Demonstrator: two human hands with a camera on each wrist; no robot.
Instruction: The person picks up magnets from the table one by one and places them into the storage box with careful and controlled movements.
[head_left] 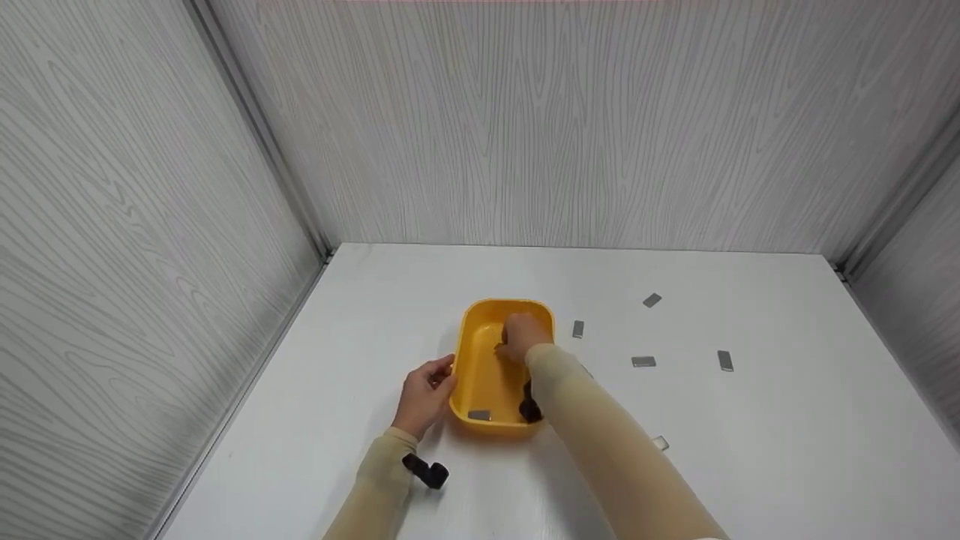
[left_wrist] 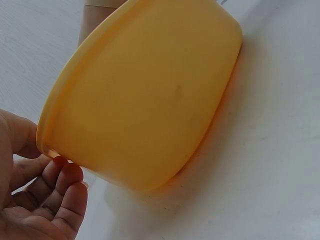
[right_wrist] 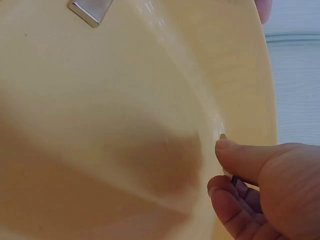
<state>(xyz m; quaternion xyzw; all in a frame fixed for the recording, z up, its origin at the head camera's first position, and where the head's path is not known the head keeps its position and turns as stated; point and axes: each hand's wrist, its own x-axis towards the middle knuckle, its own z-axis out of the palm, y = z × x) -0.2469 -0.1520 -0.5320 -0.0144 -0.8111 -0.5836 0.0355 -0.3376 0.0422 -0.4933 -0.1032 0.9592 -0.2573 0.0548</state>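
Observation:
A yellow plastic tub (head_left: 486,375) sits on the white tabletop. My left hand (head_left: 426,394) grips its near-left rim, thumb above and curled fingers below in the left wrist view, where the tub wall (left_wrist: 145,95) fills most of the picture. Inside the tub's far half, my right hand (head_left: 523,336) pinches a small grey metal block (right_wrist: 234,179) between thumb and fingers. Most of that block is hidden by the fingers. Another flat grey metal block (head_left: 479,415) lies on the tub floor at the near end; the right wrist view shows that block (right_wrist: 91,11) at its top.
Several similar blocks lie scattered right of the tub, among them one close by its side (head_left: 578,329), a far one (head_left: 652,300) and a rightmost one (head_left: 725,361). Another block (head_left: 660,443) shows beside the right sleeve. Wood-grain panels (head_left: 555,127) stand behind and at both sides.

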